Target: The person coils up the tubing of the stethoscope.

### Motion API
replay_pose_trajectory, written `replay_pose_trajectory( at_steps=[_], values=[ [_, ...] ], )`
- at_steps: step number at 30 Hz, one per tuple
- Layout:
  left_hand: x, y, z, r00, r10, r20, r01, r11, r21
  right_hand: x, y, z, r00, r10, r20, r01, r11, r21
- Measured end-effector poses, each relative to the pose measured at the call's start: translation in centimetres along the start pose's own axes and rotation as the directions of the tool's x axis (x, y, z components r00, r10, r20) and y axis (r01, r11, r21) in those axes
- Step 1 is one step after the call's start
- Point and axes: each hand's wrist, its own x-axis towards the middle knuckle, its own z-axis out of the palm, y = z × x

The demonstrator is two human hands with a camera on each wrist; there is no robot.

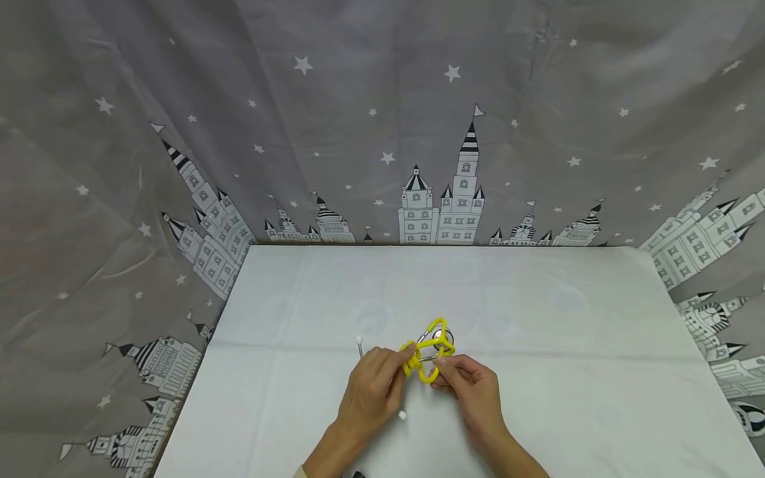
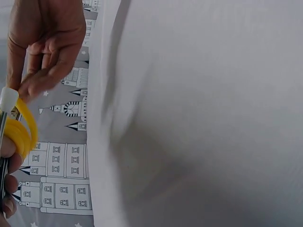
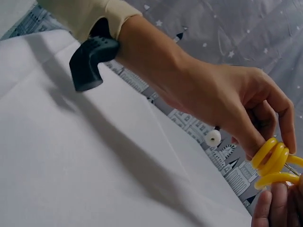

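Note:
Both hands hold a stethoscope over the white table. Its yellow tubing (image 1: 427,377) is wound in loops and coils, and the round metal chest piece (image 1: 441,339) shows behind a loop. My left hand (image 1: 372,382) grips the coiled part; in the right wrist view its thumb and fingers close round the yellow coils (image 3: 273,158). White ear tips (image 1: 402,415) stick out on either side of that hand. My right hand (image 1: 472,393) pinches the near right side of a loop between thumb and fingers. The metal ear tubes are mostly hidden behind the left hand.
A white cloth (image 1: 287,398) with fold lines covers the table. Grey curtains (image 1: 358,133) printed with castles and stars hang behind and at both sides. A black wrist camera (image 3: 92,61) sits by the cuff of the left sleeve (image 3: 113,19).

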Motion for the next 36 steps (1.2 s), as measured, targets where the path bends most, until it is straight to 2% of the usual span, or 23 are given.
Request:
replay_pose_trajectory(
  at_steps=[8,15,21,26,31,34,36],
  values=[
    [-0.8,0.2,0.5,0.999,-0.032,0.012,0.033,0.996,-0.079,0.2,0.6,-0.3,0.999,-0.016,-0.046,0.015,1.000,-0.019],
    [-1.1,0.3,0.5,0.997,-0.052,0.059,0.058,0.993,-0.105,0.3,0.8,-1.5,0.997,-0.078,-0.028,0.075,0.993,-0.087],
    [-1.0,0.2,0.3,0.994,-0.020,0.104,0.033,0.991,-0.126,0.5,0.1,-3.1,0.987,-0.154,0.041,0.159,0.965,-0.207],
    [-0.6,0.1,0.3,0.985,0.044,0.167,-0.025,0.993,-0.115,1.0,-0.6,-4.6,0.973,-0.195,0.124,0.223,0.936,-0.272],
    [-0.4,0.0,0.3,0.968,0.087,0.234,-0.077,0.996,-0.055,1.0,-1.0,-5.9,0.964,-0.176,0.201,0.243,0.891,-0.383],
    [-0.2,-0.1,0.2,0.957,0.099,0.272,-0.101,0.995,-0.006,0.9,-1.2,-6.4,0.967,-0.158,0.199,0.230,0.876,-0.424],
    [-0.1,-0.1,0.2,0.951,0.098,0.292,-0.106,0.994,0.015,0.9,-1.3,-6.6,0.974,-0.144,0.177,0.208,0.878,-0.432]
  ],
)
